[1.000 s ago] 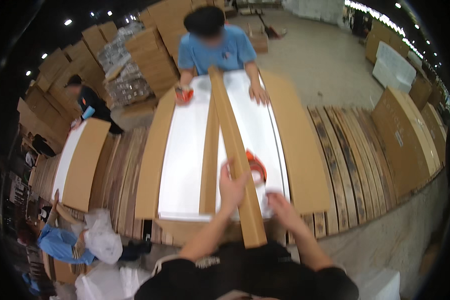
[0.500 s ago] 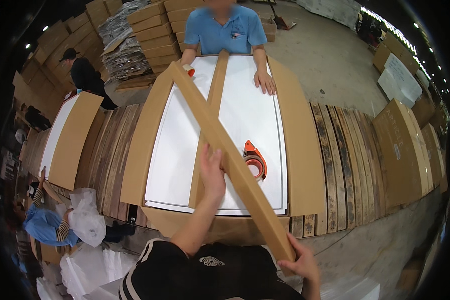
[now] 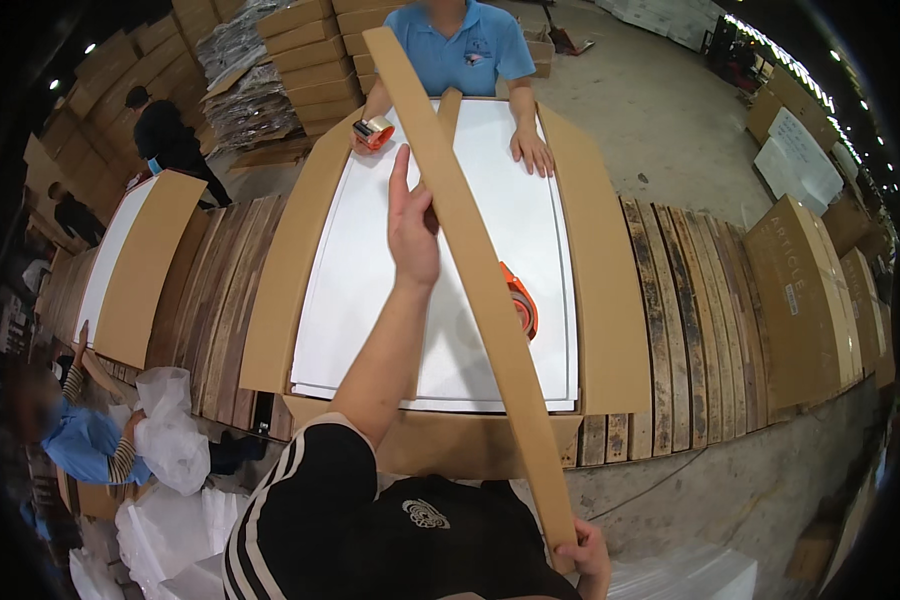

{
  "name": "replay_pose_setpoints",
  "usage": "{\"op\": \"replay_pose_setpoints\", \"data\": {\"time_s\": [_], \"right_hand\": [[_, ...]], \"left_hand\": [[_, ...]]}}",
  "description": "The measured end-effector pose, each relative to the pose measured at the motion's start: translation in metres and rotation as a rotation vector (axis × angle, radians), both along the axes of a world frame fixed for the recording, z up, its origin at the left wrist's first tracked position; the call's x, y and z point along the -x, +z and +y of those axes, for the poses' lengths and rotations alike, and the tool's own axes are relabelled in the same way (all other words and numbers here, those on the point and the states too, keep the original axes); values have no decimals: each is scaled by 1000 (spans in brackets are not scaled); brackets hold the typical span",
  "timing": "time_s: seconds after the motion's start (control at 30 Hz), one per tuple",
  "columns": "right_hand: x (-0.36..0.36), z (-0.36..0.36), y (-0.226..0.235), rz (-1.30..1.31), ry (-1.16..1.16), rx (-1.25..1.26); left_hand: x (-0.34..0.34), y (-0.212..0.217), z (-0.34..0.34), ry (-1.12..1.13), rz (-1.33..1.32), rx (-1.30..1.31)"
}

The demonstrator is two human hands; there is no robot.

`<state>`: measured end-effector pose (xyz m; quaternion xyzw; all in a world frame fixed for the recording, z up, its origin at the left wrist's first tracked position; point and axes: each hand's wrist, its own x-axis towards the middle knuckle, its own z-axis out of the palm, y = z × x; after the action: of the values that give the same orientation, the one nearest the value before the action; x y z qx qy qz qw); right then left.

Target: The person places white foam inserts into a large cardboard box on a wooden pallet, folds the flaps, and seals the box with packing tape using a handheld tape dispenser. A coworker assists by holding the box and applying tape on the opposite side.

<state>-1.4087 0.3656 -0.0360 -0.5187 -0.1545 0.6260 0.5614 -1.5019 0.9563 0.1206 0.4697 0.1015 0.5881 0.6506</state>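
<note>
A long brown cardboard strip [image 3: 475,270] slants across the view, from the person opposite down to my right side. My right hand [image 3: 585,555] grips its lower end. Higher up, my left hand [image 3: 415,235] supports the strip's left edge; the thumb points up and the other fingers go partly out of sight against the strip. Beneath lies a white panel [image 3: 355,300] inside an open cardboard box [image 3: 610,310]. A second strip [image 3: 450,105] lies along the panel, largely hidden by the raised one and my arm. An orange tape dispenser [image 3: 520,300] rests on the panel, partly covered.
Opposite stands a person in a blue shirt [image 3: 460,50], holding another tape dispenser [image 3: 375,133], the other hand on the panel. Wooden slats [image 3: 680,330] run either side of the box. Closed cartons [image 3: 800,300] stand right; another open box [image 3: 145,270] and other people are at left.
The raised strip has moved up and away from me, now steeper. My left hand has gone farther forward; my right hand is lower. The person opposite has brought the held dispenser more into view.
</note>
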Motion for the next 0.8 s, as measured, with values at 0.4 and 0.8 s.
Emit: {"op": "replay_pose_setpoints", "data": {"time_s": [0.4, 0.8], "right_hand": [[1, 18, 120, -324, -115, 133], [-38, 186, 110, -317, -234, -103]], "left_hand": [[-63, 51, 185, 883, 859, -805], [-130, 93, 194, 290, 568, -632]]}}
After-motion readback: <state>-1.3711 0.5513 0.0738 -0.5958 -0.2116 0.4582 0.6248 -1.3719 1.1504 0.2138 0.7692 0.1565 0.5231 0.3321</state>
